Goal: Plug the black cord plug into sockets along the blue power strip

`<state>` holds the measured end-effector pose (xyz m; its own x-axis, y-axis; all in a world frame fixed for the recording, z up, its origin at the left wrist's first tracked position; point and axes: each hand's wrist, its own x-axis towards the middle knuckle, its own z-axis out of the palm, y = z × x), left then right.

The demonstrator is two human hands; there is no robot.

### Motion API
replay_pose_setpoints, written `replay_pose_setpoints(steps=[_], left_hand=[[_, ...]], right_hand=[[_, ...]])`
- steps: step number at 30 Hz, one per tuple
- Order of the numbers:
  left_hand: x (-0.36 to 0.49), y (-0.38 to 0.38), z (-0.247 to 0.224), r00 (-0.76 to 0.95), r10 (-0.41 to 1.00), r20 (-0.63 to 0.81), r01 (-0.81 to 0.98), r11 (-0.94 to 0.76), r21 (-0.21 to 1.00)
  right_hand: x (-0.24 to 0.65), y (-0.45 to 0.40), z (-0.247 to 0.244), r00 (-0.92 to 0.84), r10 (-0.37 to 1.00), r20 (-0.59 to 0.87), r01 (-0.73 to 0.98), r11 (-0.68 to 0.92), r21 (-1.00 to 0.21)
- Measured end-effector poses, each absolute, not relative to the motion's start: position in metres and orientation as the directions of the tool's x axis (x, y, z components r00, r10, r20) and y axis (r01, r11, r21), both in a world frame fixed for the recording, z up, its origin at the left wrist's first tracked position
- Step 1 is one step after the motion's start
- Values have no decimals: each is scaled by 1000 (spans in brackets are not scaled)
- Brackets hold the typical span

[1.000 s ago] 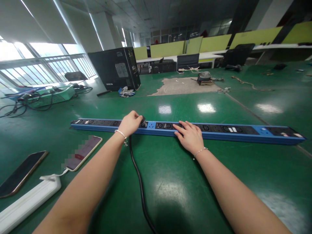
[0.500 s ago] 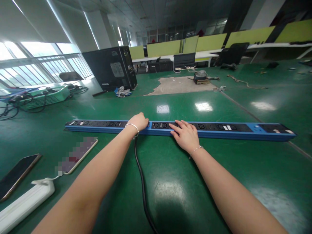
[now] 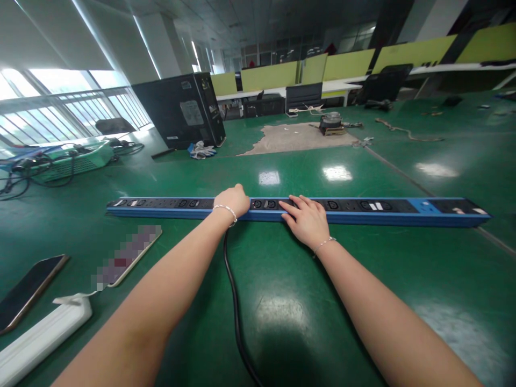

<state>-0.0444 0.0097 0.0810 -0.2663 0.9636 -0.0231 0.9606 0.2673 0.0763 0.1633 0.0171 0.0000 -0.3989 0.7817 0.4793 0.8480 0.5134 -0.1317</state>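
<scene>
A long blue power strip with black socket panels lies across the green table. My left hand is closed over its middle, around the end of a black cable; the plug itself is hidden under the fingers. The cable runs from beneath that hand down to the bottom edge of the view. Right of centre, my right hand rests on the strip with its fingers spread, holding nothing.
Two phones and a white extension socket lie at the left. Farther back are a green basket of cables, a black computer case, gloves and a metal part.
My left hand has shifted slightly to the right and turned over the strip, now covering the spot where the cable ends. My right hand stays in almost the same place.
</scene>
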Motion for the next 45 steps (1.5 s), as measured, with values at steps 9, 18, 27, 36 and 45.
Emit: replay_pose_setpoints(steps=[9, 18, 27, 36, 45], left_hand=[[-39, -5, 63, -271, 957, 107, 962, 274, -11], [-42, -3, 65, -279, 956, 88, 960, 281, -5], [-46, -2, 67, -273, 958, 85, 962, 272, 33], [-40, -10, 76, -357, 929, 96, 932, 347, 106], [-14, 0, 115, -186, 961, 205, 949, 121, 293]], right_hand=[[166, 16, 1, -412, 780, 470, 830, 535, -160], [178, 23, -1, -272, 847, 456, 898, 394, -196], [179, 25, -1, -271, 854, 444, 893, 395, -215], [180, 24, -1, -263, 854, 449, 892, 392, -225], [179, 24, -1, -250, 859, 446, 890, 386, -244]])
